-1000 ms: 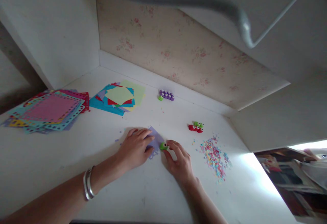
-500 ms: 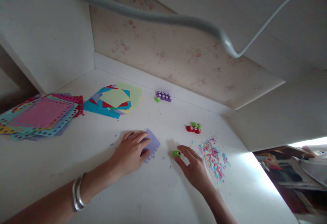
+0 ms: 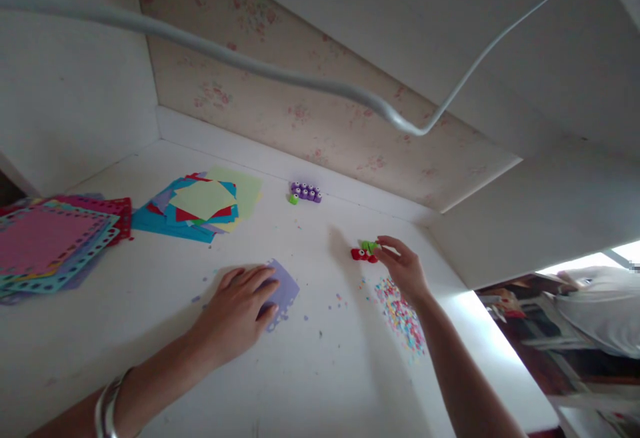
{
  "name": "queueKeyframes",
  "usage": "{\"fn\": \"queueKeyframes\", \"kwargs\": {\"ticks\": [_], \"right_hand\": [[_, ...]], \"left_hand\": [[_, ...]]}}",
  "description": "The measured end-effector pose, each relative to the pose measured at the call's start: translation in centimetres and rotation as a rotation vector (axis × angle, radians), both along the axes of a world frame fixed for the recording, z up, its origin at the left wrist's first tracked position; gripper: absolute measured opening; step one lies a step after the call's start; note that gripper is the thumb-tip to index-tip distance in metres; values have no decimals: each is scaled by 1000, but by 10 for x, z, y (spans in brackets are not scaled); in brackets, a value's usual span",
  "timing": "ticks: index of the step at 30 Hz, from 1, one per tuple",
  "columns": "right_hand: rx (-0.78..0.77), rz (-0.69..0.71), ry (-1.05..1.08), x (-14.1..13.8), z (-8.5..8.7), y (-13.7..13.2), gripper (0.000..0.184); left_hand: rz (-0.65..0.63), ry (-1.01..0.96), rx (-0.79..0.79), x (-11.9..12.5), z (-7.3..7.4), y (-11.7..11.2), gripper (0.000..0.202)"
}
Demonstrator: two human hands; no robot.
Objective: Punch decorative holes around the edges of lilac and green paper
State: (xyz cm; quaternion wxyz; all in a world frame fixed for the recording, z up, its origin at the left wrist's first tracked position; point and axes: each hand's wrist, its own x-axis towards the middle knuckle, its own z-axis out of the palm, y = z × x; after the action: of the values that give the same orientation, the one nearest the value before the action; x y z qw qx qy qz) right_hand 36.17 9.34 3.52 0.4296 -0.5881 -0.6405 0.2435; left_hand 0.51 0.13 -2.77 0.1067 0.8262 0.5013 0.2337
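One spread left hand [image 3: 235, 315] lies on purple paper [image 3: 286, 287]; the right hand [image 3: 406, 271] is at green pieces [image 3: 369, 245], grip unclear.

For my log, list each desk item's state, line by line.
Lilac square paper sheet: flat, partly punched
Left hand: spread on that sheet
Right hand: at green eyed pieces, grip unclear
Red eyed pieces: lined up
Purple eyed pieces: grouped in rows
Multicoloured paper confetti: scattered
Pink-topped paper sheets: stacked, punched
Pale-topped paper sheets: stacked askew
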Motion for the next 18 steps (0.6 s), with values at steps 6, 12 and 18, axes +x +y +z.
{"fn": "queueKeyframes", "kwargs": {"ticks": [6,12,18], "right_hand": [[-17,61,-444,20,6,53,26],[-93,233,-647,19,0,70,22],[-159,269,-778,26,-3,77,26]], "left_hand": [[-7,16,-19,-1,3,0,34],[-16,13,-11,-2,4,0,34],[-24,16,-48,-3,3,2,34]]}}
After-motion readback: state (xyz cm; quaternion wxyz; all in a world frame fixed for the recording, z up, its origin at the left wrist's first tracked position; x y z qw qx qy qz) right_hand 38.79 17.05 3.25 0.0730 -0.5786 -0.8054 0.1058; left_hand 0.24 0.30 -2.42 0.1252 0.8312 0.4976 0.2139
